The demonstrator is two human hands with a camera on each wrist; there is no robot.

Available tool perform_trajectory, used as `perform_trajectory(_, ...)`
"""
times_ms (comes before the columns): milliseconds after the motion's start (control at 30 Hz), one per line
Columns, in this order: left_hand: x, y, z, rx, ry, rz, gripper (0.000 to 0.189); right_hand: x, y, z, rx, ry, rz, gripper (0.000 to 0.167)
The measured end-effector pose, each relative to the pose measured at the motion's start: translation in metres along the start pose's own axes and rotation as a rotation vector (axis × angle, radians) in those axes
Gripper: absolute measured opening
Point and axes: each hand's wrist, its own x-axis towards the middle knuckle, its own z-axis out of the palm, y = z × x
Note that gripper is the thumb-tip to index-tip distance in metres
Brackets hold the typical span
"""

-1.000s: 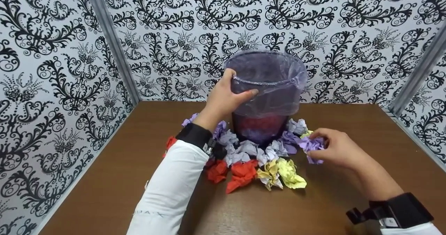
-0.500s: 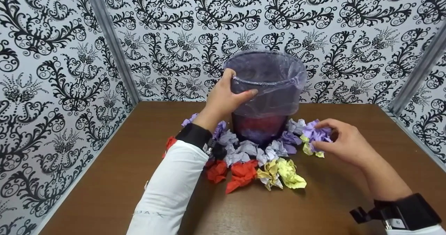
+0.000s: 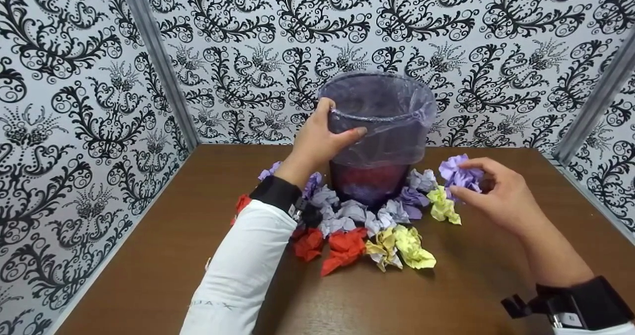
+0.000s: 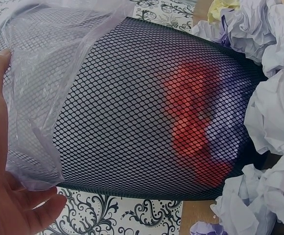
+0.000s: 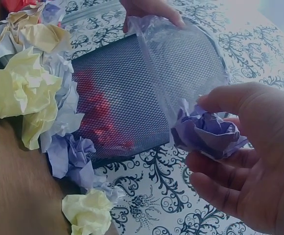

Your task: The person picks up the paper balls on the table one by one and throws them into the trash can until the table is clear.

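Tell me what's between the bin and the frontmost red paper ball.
In the head view, pale grey crumpled papers lie between the bin and that red ball.

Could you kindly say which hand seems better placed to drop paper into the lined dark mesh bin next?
Probably the right hand: it holds a crumpled purple paper ball, while the left hand is occupied gripping the mesh bin.

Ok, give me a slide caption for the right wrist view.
Right hand pinches crumpled purple paper while left hand holds plastic-lined mesh wastebasket with red paper inside.
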Motion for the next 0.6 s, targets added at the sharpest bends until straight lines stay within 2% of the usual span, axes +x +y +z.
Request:
perform_trajectory(200,0.001,0.001,0.0,0.03,0.017,0.015,0.078,-0.001,-0.004,-0.005,0.049,0.05,-0.008,0.052)
perform_trajectory(400,0.0,0.003,0.0,0.019,0.01,0.014,0.077,-0.002,-0.01,-0.008,0.11,0.088,-0.013,0.051)
perform_trajectory(600,0.0,0.003,0.0,0.008,0.0,-0.001,0.078,-0.003,-0.015,-0.011,0.114,0.126,-0.025,0.052)
